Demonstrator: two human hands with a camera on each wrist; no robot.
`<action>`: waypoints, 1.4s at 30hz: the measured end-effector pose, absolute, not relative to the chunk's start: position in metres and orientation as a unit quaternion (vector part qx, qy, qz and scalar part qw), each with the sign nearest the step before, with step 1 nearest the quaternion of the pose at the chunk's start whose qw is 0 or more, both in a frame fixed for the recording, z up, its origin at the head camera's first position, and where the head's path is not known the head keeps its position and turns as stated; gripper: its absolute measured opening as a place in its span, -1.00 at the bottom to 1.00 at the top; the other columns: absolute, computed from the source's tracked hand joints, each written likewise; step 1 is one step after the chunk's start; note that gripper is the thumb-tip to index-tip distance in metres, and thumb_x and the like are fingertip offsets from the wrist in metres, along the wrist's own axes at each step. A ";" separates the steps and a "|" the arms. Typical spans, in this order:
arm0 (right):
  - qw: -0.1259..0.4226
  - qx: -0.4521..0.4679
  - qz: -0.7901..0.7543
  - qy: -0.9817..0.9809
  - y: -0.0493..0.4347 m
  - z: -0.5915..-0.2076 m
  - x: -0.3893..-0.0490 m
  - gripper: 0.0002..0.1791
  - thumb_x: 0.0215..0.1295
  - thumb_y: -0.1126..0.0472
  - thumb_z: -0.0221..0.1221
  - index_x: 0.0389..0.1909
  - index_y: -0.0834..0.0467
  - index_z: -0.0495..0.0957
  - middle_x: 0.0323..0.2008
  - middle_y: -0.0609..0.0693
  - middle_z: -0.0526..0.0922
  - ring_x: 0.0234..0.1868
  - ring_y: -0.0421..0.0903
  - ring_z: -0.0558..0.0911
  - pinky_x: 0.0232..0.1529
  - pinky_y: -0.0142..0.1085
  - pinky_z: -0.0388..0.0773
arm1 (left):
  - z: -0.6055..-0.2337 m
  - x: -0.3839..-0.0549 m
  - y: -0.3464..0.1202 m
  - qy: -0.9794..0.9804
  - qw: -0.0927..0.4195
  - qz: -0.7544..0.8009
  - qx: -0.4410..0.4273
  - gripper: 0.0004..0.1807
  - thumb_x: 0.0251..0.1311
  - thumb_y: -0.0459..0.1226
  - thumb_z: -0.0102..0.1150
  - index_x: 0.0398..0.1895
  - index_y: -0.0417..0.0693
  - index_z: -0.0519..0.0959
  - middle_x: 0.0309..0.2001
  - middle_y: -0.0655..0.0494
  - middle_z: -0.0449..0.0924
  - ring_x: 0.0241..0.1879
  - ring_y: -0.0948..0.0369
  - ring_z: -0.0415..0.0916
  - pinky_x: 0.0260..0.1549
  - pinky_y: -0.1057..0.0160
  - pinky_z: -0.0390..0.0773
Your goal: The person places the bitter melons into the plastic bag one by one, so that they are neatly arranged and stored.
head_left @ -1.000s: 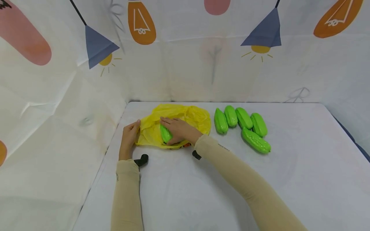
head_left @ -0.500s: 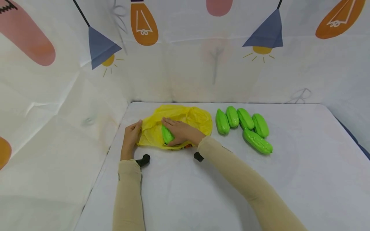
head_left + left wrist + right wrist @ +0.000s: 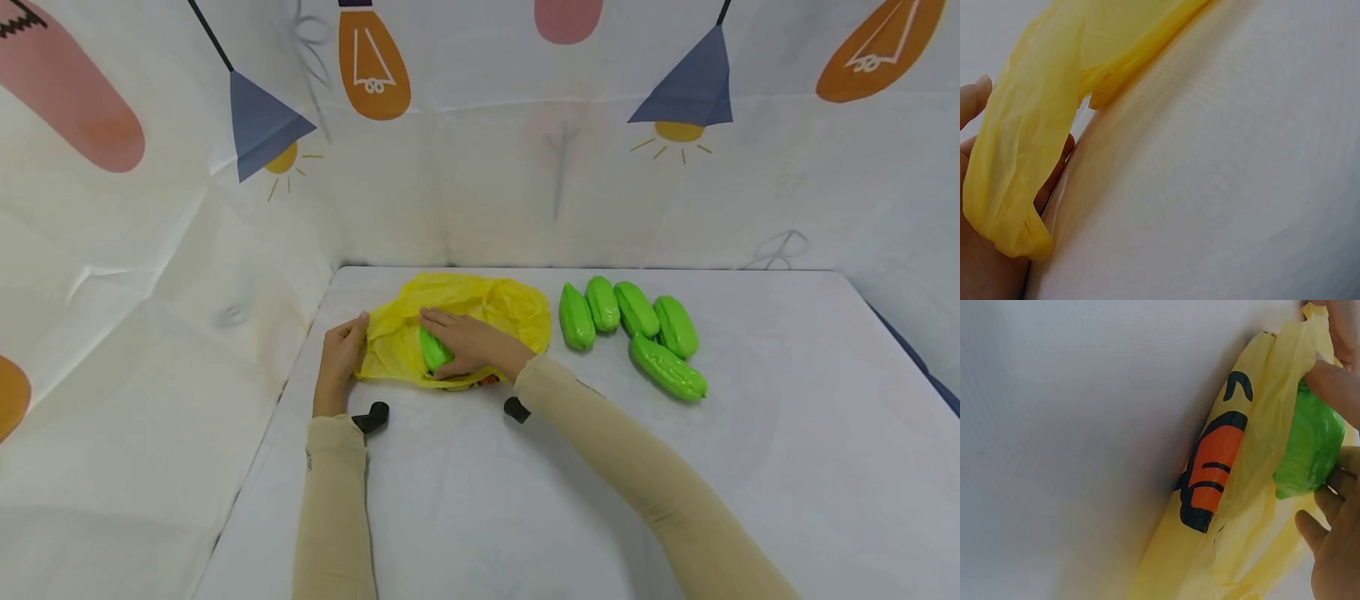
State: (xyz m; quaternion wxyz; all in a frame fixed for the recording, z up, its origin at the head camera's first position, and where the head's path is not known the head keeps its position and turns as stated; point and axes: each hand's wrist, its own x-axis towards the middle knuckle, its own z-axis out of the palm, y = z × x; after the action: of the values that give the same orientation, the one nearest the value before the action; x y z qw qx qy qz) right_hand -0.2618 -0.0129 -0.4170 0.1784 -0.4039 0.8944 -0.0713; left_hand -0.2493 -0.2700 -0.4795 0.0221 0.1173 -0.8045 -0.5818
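A crumpled yellow plastic bag (image 3: 521, 308) lies near the table's back edge, its opening toward the left. The left hand (image 3: 341, 358) grips the left edge of its mouth; yellow film (image 3: 1022, 125) crosses that palm in the left wrist view. Within the opening, the right hand (image 3: 476, 343) holds a glossy green, ridged, elongated fruit or vegetable (image 3: 432, 350), its kind unclear. Thumb and fingers sit on either side of this green piece (image 3: 1310, 447) in the right wrist view, with bag film along its side. Part of it is hidden under the right hand.
Several similar green pieces (image 3: 636, 310) lie grouped right of the bag, one of them (image 3: 667, 368) in front of the others. The table (image 3: 465, 500) is white. A printed cloth (image 3: 487, 192) hangs behind and at the left. Black wrist devices (image 3: 371, 418) sit beside both wrists.
Both hands and the bag keep nearly the same place. The whole head view has shifted slightly since one second ago; the right hand's hold on the green piece looks the same.
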 end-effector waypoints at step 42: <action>0.110 -0.297 -0.074 0.946 0.205 -0.396 -0.256 0.18 0.11 -0.24 0.35 0.52 0.27 -0.07 0.53 0.23 -0.07 0.52 0.24 -0.01 0.40 0.26 -0.02 | -0.480 -0.249 -0.269 -0.788 0.024 -0.602 0.125 -0.41 0.22 0.29 0.05 -0.46 -0.05 0.58 -0.27 0.25 0.51 -0.32 0.31 0.40 -0.37 0.43 0.44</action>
State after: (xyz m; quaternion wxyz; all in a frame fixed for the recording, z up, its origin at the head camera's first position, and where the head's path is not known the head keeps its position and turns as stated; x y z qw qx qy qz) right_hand -0.2558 0.2046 -0.3957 0.1096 -0.2975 0.9455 -0.0742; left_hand -0.2488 -0.2691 -0.4798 0.0240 0.1249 -0.7884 -0.6019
